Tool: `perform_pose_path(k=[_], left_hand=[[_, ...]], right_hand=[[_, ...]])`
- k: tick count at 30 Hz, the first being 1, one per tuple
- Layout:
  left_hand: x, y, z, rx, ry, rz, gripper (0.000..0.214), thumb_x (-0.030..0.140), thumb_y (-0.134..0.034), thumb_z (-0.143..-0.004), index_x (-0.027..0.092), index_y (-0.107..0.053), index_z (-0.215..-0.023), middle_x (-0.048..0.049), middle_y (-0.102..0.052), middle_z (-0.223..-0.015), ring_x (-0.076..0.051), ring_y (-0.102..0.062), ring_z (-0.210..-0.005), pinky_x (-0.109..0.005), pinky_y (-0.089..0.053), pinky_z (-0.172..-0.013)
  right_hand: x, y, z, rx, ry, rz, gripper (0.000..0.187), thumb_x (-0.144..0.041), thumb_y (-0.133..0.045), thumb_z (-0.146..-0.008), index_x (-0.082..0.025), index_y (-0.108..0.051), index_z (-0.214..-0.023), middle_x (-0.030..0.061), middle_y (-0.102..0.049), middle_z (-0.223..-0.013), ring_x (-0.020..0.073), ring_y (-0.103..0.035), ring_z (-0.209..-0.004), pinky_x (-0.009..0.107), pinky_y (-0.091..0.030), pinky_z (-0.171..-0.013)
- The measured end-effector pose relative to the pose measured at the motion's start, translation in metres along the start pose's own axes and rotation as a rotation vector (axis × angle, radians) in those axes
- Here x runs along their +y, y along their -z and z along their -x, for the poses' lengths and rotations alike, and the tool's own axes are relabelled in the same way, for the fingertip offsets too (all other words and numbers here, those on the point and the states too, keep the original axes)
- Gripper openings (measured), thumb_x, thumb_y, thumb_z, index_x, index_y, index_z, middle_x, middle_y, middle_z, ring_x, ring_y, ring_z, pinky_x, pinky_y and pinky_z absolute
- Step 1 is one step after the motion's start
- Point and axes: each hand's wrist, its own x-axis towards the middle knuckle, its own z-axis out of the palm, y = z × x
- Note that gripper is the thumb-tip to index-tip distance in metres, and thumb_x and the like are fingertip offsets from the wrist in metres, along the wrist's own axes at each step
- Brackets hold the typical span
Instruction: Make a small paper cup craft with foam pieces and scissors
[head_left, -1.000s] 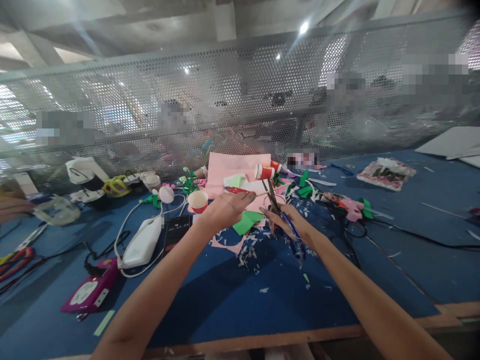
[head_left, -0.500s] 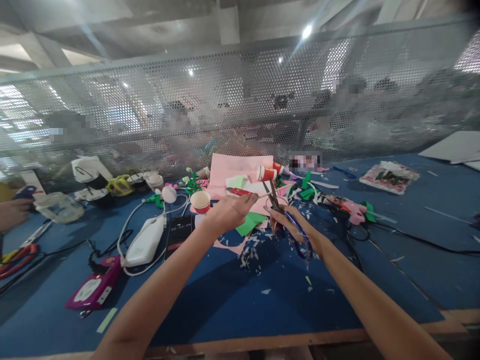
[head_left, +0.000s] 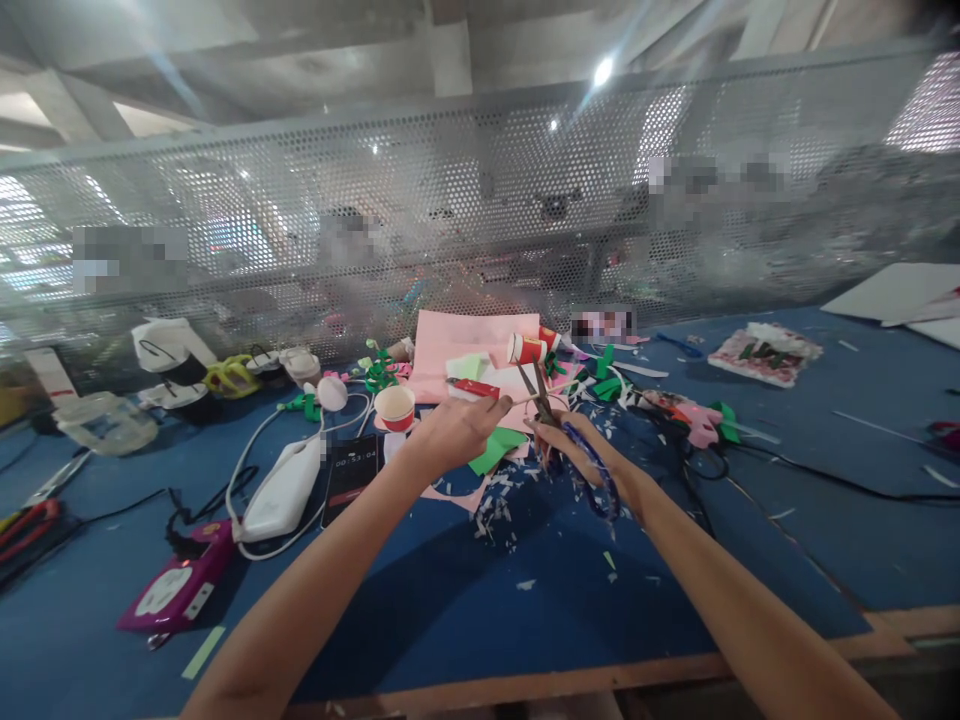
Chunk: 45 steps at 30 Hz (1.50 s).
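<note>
My left hand (head_left: 455, 432) is closed in a pinch on a thin pale paper strip (head_left: 521, 401) that runs to the right. My right hand (head_left: 574, 450) grips blue-handled scissors (head_left: 555, 425) with the blades parted around that strip. Both hands hover over a blue table (head_left: 465, 590). Just beneath them lie a green paper piece (head_left: 496, 446), pink offcuts and white paper scraps (head_left: 499, 500). A pink sheet (head_left: 469, 345) lies flat beyond the hands.
Behind the hands stand a red paper cup (head_left: 395, 406) and a tipped red cup (head_left: 527, 348). To the left lie a phone (head_left: 351, 475), a white charger with cable (head_left: 281, 490) and a magenta device (head_left: 174, 590). A perforated metal screen (head_left: 480, 200) closes the back.
The hands and scissors stay in almost the same spot, with the blades still at the strip. The other person's hand at the far left edge has gone from view.
</note>
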Motion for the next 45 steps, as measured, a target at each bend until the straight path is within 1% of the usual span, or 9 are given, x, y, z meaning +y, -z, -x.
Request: perform_pose_path(k=[3, 13, 16, 25, 30, 34, 39, 42, 45], left_hand=[[0.000, 0.003, 0.001, -0.012, 0.004, -0.007, 0.050, 0.008, -0.038, -0.083, 0.013, -0.042, -0.133, -0.0116, -0.065, -0.100, -0.020, -0.064, -0.075, -0.028, -0.043, -0.054], [0.001, 0.006, 0.000, -0.067, 0.007, -0.025, 0.050, 0.008, -0.035, -0.084, 0.013, -0.040, -0.134, -0.0117, -0.065, -0.103, -0.019, -0.063, -0.078, -0.028, -0.043, -0.057], [0.002, 0.007, 0.000, -0.056, 0.021, -0.026, 0.051, 0.008, -0.035, -0.084, 0.014, -0.040, -0.135, -0.0121, -0.065, -0.101, -0.020, -0.063, -0.078, -0.029, -0.044, -0.058], [-0.001, 0.007, 0.000, -0.018, 0.013, -0.049, 0.050, 0.007, -0.036, -0.084, 0.015, -0.042, -0.133, -0.0105, -0.065, -0.105, -0.019, -0.064, -0.080, -0.027, -0.045, -0.060], [0.004, 0.006, -0.002, 0.037, 0.116, -0.074, 0.043, 0.008, -0.037, -0.089, 0.018, -0.046, -0.129, -0.0099, -0.066, -0.097, -0.018, -0.065, -0.075, -0.025, -0.043, -0.055], [0.009, 0.006, -0.003, 0.048, 0.144, -0.069, 0.040, 0.009, -0.040, -0.090, 0.019, -0.047, -0.128, -0.0104, -0.065, -0.099, -0.017, -0.065, -0.076, -0.023, -0.044, -0.057], [0.011, 0.003, -0.002, 0.130, 0.215, -0.085, 0.039, 0.013, -0.035, -0.093, 0.018, -0.044, -0.131, -0.0108, -0.062, -0.101, -0.019, -0.064, -0.082, -0.025, -0.047, -0.057], [0.008, 0.003, 0.001, 0.175, 0.167, -0.115, 0.042, 0.012, -0.029, -0.095, 0.020, -0.040, -0.134, -0.0103, -0.061, -0.104, -0.017, -0.063, -0.084, -0.024, -0.047, -0.061], [0.005, 0.005, 0.002, 0.196, 0.091, -0.115, 0.038, 0.015, -0.026, -0.097, 0.019, -0.045, -0.130, -0.0102, -0.062, -0.103, -0.016, -0.062, -0.090, -0.024, -0.048, -0.068]], right_hand=[[0.002, 0.000, -0.001, -0.005, 0.027, 0.020, 0.041, -0.058, -0.058, -0.078, -0.018, -0.057, -0.070, 0.0028, -0.062, -0.058, 0.0174, -0.061, -0.050, 0.031, -0.052, -0.054], [-0.001, 0.000, 0.000, 0.020, 0.095, 0.148, 0.039, -0.054, -0.054, -0.082, -0.018, -0.055, -0.065, 0.0024, -0.060, -0.056, 0.0166, -0.061, -0.051, 0.028, -0.049, -0.054], [-0.004, -0.001, 0.003, 0.040, 0.142, 0.216, 0.034, -0.049, -0.056, -0.081, -0.020, -0.053, -0.064, 0.0018, -0.058, -0.054, 0.0163, -0.058, -0.049, 0.028, -0.045, -0.050], [-0.004, -0.003, 0.004, 0.060, 0.154, 0.291, 0.022, -0.038, -0.053, -0.082, -0.022, -0.051, -0.067, 0.0020, -0.058, -0.054, 0.0179, -0.058, -0.048, 0.029, -0.044, -0.048], [-0.001, -0.004, 0.002, 0.106, 0.169, 0.369, 0.024, -0.036, -0.050, -0.083, -0.022, -0.048, -0.064, 0.0025, -0.056, -0.049, 0.0178, -0.054, -0.045, 0.030, -0.041, -0.048], [0.000, -0.005, 0.003, 0.106, 0.139, 0.348, 0.025, -0.038, -0.050, -0.084, -0.022, -0.048, -0.064, 0.0017, -0.055, -0.045, 0.0180, -0.054, -0.043, 0.029, -0.041, -0.047], [-0.001, -0.008, 0.004, 0.162, 0.135, 0.360, 0.030, -0.042, -0.053, -0.083, -0.021, -0.049, -0.062, 0.0017, -0.056, -0.046, 0.0175, -0.055, -0.043, 0.029, -0.041, -0.047], [-0.002, -0.012, 0.005, 0.173, 0.137, 0.284, 0.033, -0.046, -0.054, -0.083, -0.022, -0.049, -0.062, 0.0007, -0.055, -0.045, 0.0166, -0.055, -0.042, 0.028, -0.043, -0.047], [-0.002, -0.016, 0.006, 0.145, 0.121, 0.130, 0.036, -0.051, -0.053, -0.084, -0.023, -0.049, -0.062, 0.0001, -0.054, -0.045, 0.0163, -0.055, -0.042, 0.029, -0.045, -0.046]])
